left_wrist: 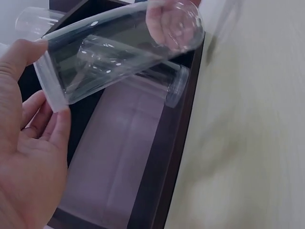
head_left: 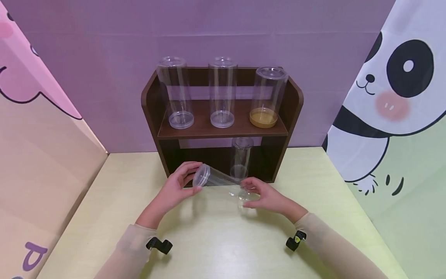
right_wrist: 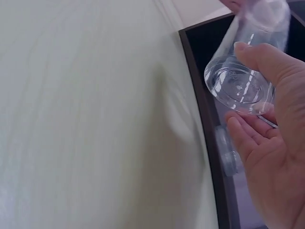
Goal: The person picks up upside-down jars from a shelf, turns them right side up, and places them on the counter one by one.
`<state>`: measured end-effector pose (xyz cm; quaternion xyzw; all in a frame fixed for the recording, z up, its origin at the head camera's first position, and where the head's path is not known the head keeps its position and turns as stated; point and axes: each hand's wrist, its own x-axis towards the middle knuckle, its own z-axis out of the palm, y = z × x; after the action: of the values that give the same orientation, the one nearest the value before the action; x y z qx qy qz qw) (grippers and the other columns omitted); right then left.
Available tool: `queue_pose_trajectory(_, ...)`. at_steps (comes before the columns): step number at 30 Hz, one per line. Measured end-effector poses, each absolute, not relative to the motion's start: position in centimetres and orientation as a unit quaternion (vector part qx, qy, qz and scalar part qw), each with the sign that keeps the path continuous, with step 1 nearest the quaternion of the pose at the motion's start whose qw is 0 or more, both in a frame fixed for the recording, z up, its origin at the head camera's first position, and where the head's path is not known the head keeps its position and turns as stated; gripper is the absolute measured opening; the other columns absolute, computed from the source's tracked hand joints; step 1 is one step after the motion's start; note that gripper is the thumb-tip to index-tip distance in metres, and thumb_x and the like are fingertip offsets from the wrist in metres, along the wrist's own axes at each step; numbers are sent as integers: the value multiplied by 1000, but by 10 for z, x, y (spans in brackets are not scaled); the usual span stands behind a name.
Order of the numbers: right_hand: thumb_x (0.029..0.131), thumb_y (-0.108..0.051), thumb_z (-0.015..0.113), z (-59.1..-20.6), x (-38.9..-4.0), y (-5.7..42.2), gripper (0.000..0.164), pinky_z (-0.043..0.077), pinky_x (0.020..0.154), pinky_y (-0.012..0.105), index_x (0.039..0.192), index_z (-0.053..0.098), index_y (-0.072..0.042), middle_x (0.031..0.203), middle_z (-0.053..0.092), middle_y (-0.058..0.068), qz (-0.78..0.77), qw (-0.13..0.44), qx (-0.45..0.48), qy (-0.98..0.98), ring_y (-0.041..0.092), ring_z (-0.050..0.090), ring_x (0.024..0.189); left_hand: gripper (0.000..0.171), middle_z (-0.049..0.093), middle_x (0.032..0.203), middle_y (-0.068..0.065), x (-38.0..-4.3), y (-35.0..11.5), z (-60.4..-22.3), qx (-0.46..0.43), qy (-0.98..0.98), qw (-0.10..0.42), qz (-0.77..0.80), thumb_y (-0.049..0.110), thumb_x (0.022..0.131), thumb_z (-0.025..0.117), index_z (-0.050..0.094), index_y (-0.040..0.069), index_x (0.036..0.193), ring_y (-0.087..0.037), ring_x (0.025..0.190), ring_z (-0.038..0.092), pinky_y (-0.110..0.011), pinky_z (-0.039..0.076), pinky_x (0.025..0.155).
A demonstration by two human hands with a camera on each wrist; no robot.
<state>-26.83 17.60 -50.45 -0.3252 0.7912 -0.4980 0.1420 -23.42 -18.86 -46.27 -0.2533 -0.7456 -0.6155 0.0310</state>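
A clear plastic jar (head_left: 220,179) lies tilted in the air in front of the shelf, its lidded end to the left and higher than its base. My left hand (head_left: 181,182) holds the lid end; in the left wrist view the thumb and fingertips grip the rim of the whitish lid (left_wrist: 51,82). At the other end my right hand (head_left: 265,195) holds the base, with the thumb on its side and the fingers (right_wrist: 248,133) underneath in the right wrist view. Through the clear wall, nothing shows inside the jar.
A dark brown two-tier shelf (head_left: 223,131) stands against the purple backdrop. On its upper board stand two clear-lidded jars (head_left: 180,93) (head_left: 223,93) and a wider jar with a gold lid (head_left: 263,118), all upside down. Another clear jar (head_left: 241,155) stands on the lower level, right of centre.
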Motion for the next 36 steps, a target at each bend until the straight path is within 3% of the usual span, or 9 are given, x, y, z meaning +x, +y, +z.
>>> queue_pose_trajectory(7, 90, -14, 94, -513, -269, 166, 65, 46, 124, 51, 144, 59, -2, 143, 68, 12, -490, 160, -326, 793, 36, 61, 141, 73, 57, 156, -18, -235, -172, -451, -248, -726, 33, -641, -9, 90, 87, 56, 1, 155, -21, 139, 58, -26, 52, 115)
queue_pose_trajectory(17, 85, -11, 98, -516, -268, 152, 67, 49, 121, 36, 142, 62, -3, 143, 68, 11, -486, 158, -354, 783, 31, 65, 138, 73, 59, 155, -14, -236, -152, -442, -258, -713, 12, -652, -5, 90, 89, 57, 6, 155, -24, 142, 57, -25, 46, 120)
queue_pose_trajectory(36, 86, -14, 98, -520, -265, 134, 69, 48, 122, 48, 145, 63, -6, 144, 69, 7, -478, 147, -335, 799, 31, 63, 141, 71, 61, 150, -10, -232, -144, -439, -250, -735, 16, -630, -4, 91, 88, 58, 10, 154, -30, 143, 56, -25, 43, 122)
